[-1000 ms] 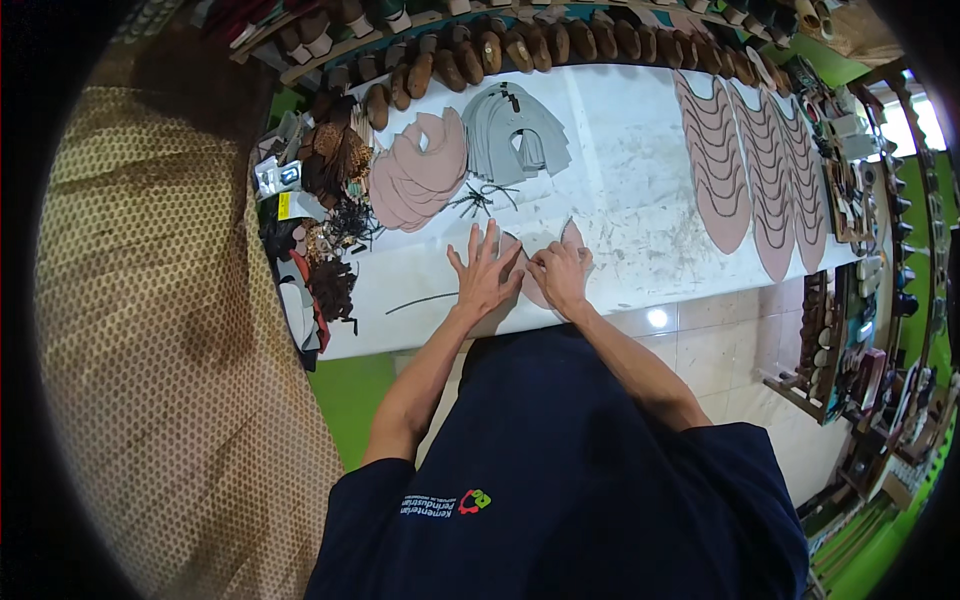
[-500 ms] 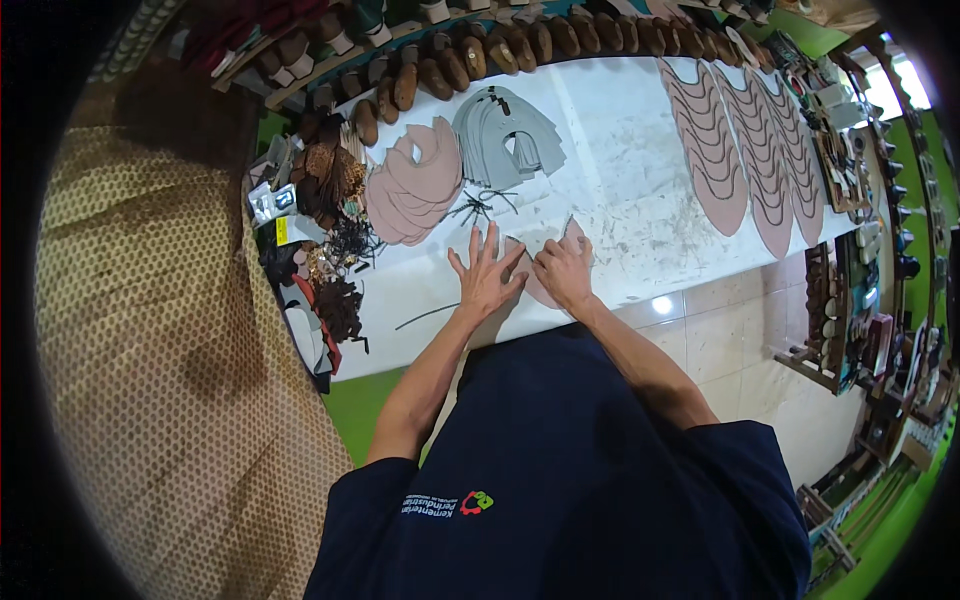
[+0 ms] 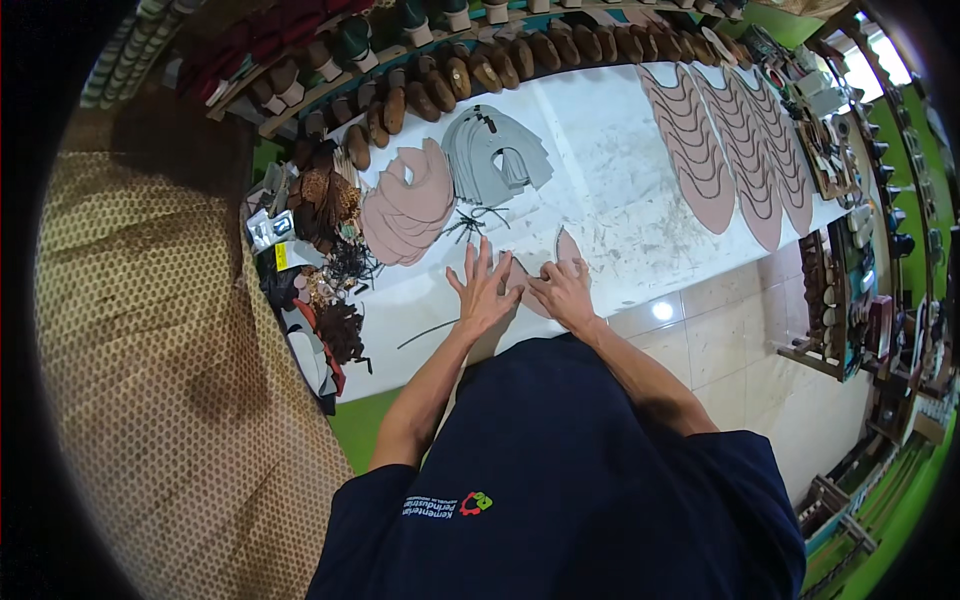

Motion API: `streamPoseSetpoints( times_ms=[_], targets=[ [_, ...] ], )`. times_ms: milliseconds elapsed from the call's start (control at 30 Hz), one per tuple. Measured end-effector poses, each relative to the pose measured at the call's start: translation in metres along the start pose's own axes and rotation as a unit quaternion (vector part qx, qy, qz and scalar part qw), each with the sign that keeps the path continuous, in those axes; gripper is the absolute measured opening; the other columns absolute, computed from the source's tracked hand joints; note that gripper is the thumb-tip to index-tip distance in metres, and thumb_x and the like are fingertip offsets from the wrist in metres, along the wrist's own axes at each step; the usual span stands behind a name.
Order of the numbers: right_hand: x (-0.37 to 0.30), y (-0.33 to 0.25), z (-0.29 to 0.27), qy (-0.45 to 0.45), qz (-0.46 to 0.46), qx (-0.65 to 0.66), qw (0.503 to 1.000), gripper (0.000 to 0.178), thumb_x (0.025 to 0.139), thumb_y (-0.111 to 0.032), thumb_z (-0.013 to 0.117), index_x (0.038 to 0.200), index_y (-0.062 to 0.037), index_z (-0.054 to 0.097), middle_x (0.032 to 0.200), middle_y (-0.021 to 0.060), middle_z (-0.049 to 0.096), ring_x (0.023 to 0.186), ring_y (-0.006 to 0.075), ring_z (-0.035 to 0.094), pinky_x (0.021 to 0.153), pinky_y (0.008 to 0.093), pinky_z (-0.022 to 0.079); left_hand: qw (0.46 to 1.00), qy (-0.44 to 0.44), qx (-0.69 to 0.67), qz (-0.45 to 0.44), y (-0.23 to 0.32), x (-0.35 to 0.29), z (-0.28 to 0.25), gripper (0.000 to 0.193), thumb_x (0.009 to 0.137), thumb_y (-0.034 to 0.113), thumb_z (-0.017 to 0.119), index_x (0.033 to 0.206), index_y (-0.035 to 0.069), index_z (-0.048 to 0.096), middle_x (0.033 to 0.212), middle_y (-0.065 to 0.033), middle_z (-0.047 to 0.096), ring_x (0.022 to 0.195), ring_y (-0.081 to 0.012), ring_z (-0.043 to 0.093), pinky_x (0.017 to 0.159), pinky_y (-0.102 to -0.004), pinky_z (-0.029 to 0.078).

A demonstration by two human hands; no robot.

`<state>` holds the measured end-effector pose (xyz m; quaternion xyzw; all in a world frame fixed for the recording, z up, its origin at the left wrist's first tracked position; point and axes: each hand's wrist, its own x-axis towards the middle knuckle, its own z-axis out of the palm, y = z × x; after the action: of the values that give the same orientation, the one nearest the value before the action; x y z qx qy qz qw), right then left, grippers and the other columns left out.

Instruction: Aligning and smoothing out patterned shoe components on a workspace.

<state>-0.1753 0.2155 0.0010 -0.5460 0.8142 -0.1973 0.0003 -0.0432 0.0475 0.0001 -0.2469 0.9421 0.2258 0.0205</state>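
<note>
A curved, pink shoe-upper piece (image 3: 568,246) lies at the table's near edge under both my hands, with a dark strip along its inner edge. My left hand (image 3: 486,302) rests on its left arm, fingers stretched out and spread, thumb beside the piece. On its right arm my right hand (image 3: 565,298) is closed, fingertips bent and pressed at the inner edge. Whatever is under those fingertips is hidden. Left of my left hand lies a thin dark strip (image 3: 425,334). Beyond it sits a small tangle of black strips (image 3: 475,222).
Pink upper pieces (image 3: 405,215) and grey ones (image 3: 490,155) lie fanned out on the white table (image 3: 610,180). Edged pink pieces (image 3: 705,205) overlap in rows at the right. Wooden shoe lasts (image 3: 485,75) line the back. Brown scraps (image 3: 340,330) are heaped at the left.
The whole view has shifted slightly. My right hand has slid a little toward me along the pink piece, baring more of its right tip. My left hand keeps its spread.
</note>
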Motion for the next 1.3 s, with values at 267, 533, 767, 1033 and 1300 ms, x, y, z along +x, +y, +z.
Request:
streamPoseSetpoints(
  times_ms=[267,533,767,1033,1300],
  targets=[
    [0.011,0.027,-0.014,0.008,0.096,0.028,0.995,0.038,0.099,-0.033,0.071,0.135,-0.0214,0.072,0.113,0.0035,0.060,0.112,0.0217,0.058,0.111,0.0606,0.032,0.999,-0.024,-0.005,-0.028,0.001,0.004,0.001,0.083,0.086,0.053,0.078,0.160,0.028,0.051,0.180,-0.0152,0.008,0.164,-0.0419,0.004,0.113,-0.0852,0.006],
    [0.023,0.053,-0.020,-0.013,0.098,0.036,0.994,0.040,0.101,-0.034,0.068,0.138,-0.0212,0.070,0.116,0.0055,0.061,0.113,0.0236,0.057,0.111,0.0608,0.032,0.998,-0.024,-0.019,-0.063,0.005,0.003,0.001,0.089,0.084,0.057,0.078,0.163,0.029,0.047,0.180,-0.0158,0.007,0.164,-0.0431,0.005,0.113,-0.0856,0.007],
    [0.037,0.072,-0.021,-0.034,0.092,-0.008,0.995,0.038,0.103,-0.034,0.064,0.138,-0.0198,0.070,0.114,0.0064,0.062,0.110,0.0243,0.058,0.109,0.0597,0.033,0.995,-0.042,0.019,-0.090,0.005,0.006,0.001,0.099,0.080,0.062,0.079,0.166,0.034,0.040,0.181,-0.0148,0.003,0.165,-0.0433,0.005,0.113,-0.0851,0.006],
    [0.014,0.072,-0.033,0.038,0.164,0.019,0.986,0.031,0.098,-0.036,0.072,0.112,-0.0095,0.079,0.112,0.0055,0.061,0.108,0.0260,0.058,0.105,0.0592,0.034,0.980,0.069,-0.004,-0.186,0.028,-0.014,0.010,0.084,0.083,0.050,0.077,0.154,0.010,0.055,0.180,-0.0171,0.009,0.164,-0.0429,0.005,0.113,-0.0861,0.008],
    [0.009,0.087,-0.036,0.004,0.094,0.015,0.995,0.021,0.089,-0.030,0.080,0.093,-0.0102,0.082,0.112,0.0016,0.065,0.109,0.0249,0.058,0.104,0.0539,0.035,0.966,0.102,0.003,-0.238,0.065,-0.021,0.028,0.043,0.092,0.037,0.070,0.126,0.011,0.076,0.178,-0.0151,0.018,0.165,-0.0412,0.006,0.113,-0.0860,0.007]
  ],
)
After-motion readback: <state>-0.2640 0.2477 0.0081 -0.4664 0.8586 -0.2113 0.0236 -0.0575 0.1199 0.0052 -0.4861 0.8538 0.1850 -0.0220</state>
